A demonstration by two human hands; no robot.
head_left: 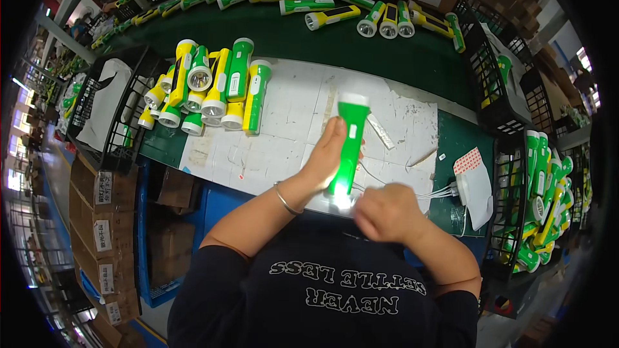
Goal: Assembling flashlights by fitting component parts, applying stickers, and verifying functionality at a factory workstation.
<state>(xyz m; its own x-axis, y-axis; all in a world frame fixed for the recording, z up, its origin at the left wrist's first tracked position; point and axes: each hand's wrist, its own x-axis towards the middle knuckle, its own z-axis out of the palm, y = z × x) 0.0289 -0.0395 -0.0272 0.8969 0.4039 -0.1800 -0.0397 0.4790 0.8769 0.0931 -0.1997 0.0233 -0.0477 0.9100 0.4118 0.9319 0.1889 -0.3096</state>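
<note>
A: Where is the torch?

B: In the left hand, raised over the white board. Its white end points to twelve o'clock, its glowing end to six, toward the person.

A: So the left hand is closed?

B: Yes, wrapped round the torch, with the thumb up along its nine o'clock side. A bangle circles the wrist.

A: And the right hand?

B: At five o'clock from the torch, just beside the glowing end, fingers curled in. It is blurred, so I cannot tell whether it grips anything or touches the torch.

A: What lies around them?

B: Keep the torch as the clock's centre. A pile of green and yellow torches sits near ten. A strip lies close by, near three. Cables run to a white block at four.

A: Farther out?

B: A row of torches curves from ten to past one, on green tabletop. Black crates stand at nine, two and four; the last is heaped with torches.
</note>
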